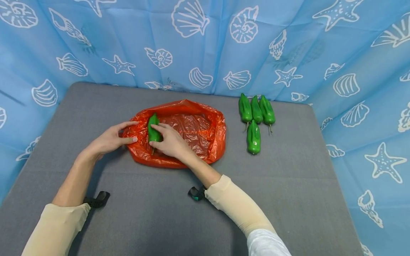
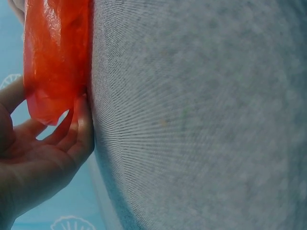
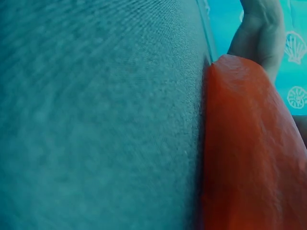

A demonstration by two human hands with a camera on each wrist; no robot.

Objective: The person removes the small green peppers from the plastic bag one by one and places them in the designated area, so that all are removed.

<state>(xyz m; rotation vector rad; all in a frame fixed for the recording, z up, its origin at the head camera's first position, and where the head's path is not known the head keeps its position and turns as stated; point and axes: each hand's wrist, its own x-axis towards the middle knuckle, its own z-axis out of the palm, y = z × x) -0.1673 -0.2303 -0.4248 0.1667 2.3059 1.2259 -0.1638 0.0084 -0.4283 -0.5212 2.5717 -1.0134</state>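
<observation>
A red plastic bag [image 1: 179, 163] lies on the table with its mouth spread wide and its rim rolled outward. At its left end my left hand [image 1: 112, 138] holds the rim; in the left wrist view the fingers of my left hand [image 2: 48, 153] curl about the red plastic. Inside the bag, near that end, a green pepper [image 1: 153, 132] lies lengthwise, stem toward me. My right hand [image 1: 171, 141] reaches over the near rim and grips this pepper between thumb and fingers. In the right wrist view the bag's side [image 3: 249, 153] hides most of that hand.
Several more green peppers [image 1: 245, 108] lie right of the bag, most side by side and one green pepper [image 1: 253, 138] nearer me. Grey cloth covers the table [image 1: 153, 213]. A blue curtain [image 1: 211, 42] with shell prints hangs along the back and sides.
</observation>
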